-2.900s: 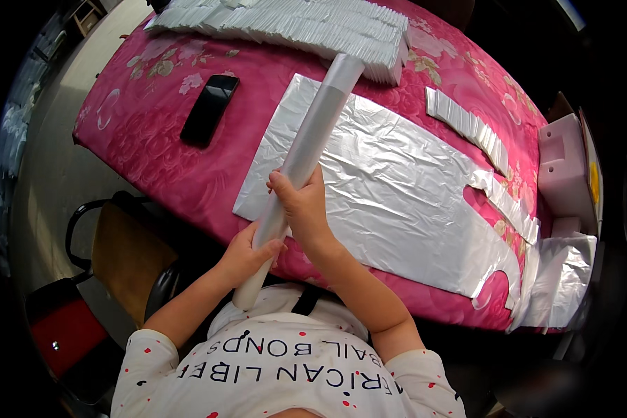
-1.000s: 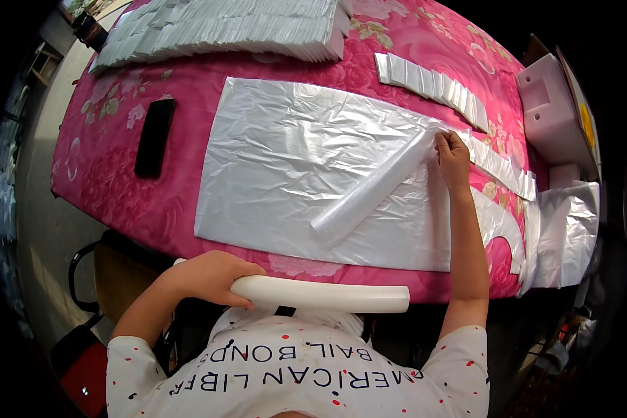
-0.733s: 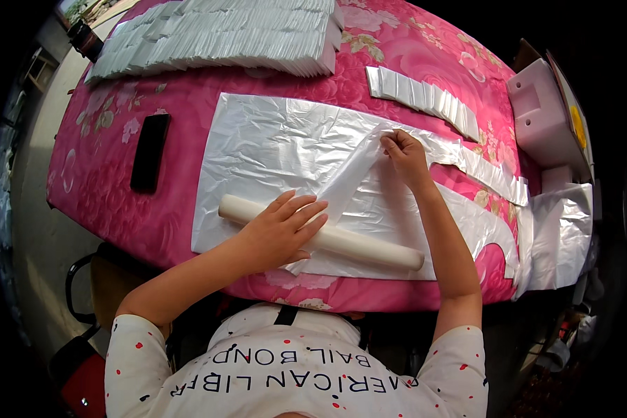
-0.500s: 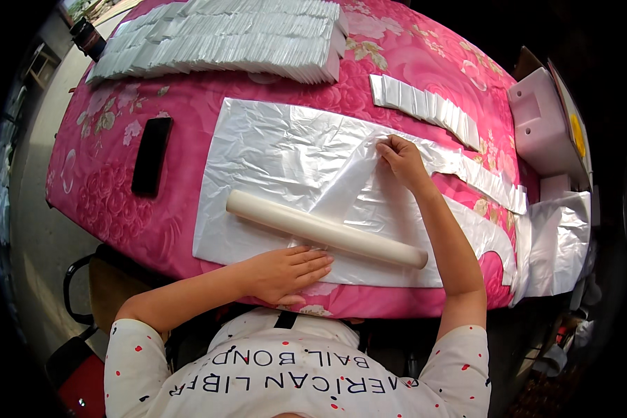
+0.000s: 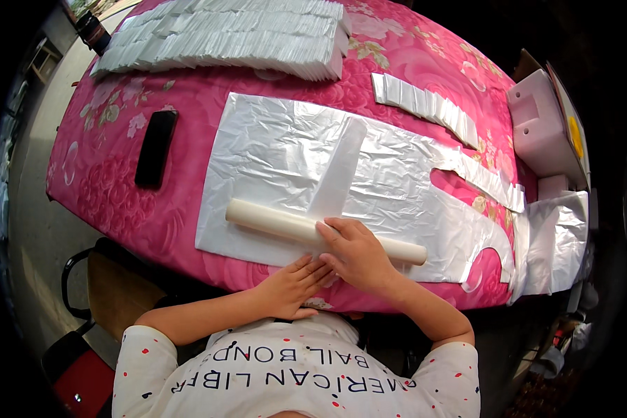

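Observation:
A silvery-white plastic bag (image 5: 279, 146) with cut-out handles lies flat on the table, handles toward the right. Across its near part rests a smooth white tube (image 5: 272, 219), slightly slanted. A narrow folded strip of plastic (image 5: 340, 164) runs from under the tube toward the far side. My right hand (image 5: 359, 254) is closed over the middle of the tube, fingertips at its far side, thumb at its near side. My left hand (image 5: 292, 285) lies flat at the bag's near edge, fingers stretched, its fingertips close to the right thumb.
Stacked folded white packets (image 5: 223, 38) fill the far left. A short row of similar packets (image 5: 425, 104) lies far right. A black phone (image 5: 156, 150) sits left on the pink floral tablecloth (image 5: 118, 209). A white foam box (image 5: 547, 125) and more plastic bags (image 5: 557, 240) stand at the right edge.
My right hand has let go of the strip's far end and come back toward me onto the tube. The strip now lies narrower. My left hand stays nearly in place.

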Tool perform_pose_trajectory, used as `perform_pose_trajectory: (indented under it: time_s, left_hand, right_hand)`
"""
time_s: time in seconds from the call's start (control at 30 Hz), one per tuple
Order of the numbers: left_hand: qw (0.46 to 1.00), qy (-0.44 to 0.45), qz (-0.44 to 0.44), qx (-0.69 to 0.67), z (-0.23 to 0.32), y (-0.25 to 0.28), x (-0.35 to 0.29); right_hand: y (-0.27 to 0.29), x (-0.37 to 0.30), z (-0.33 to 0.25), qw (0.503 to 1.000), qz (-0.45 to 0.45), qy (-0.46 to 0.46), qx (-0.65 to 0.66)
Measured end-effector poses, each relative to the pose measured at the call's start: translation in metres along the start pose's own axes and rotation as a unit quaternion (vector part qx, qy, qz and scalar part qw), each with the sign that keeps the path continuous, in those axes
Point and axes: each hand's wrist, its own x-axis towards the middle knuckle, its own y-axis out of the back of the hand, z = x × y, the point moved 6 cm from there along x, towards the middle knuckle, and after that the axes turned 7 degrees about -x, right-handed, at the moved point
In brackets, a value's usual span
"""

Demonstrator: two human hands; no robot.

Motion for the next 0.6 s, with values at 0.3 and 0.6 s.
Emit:
perform_pose_trajectory:
  time_s: [0.3, 0.6]
  left_hand:
    - [1.0, -0.002, -0.009, 0.012, 0.007, 0.001, 0.0]
    - [1.0, 0.0, 0.013, 0.011, -0.006, 0.02, 0.006]
  right_hand:
    - [0.04, -0.016, 0.096, 0.964, 0.185, -0.119, -0.149]
    - [0.04, -0.032, 0.07, 0.986, 0.132, -0.097, -0.013]
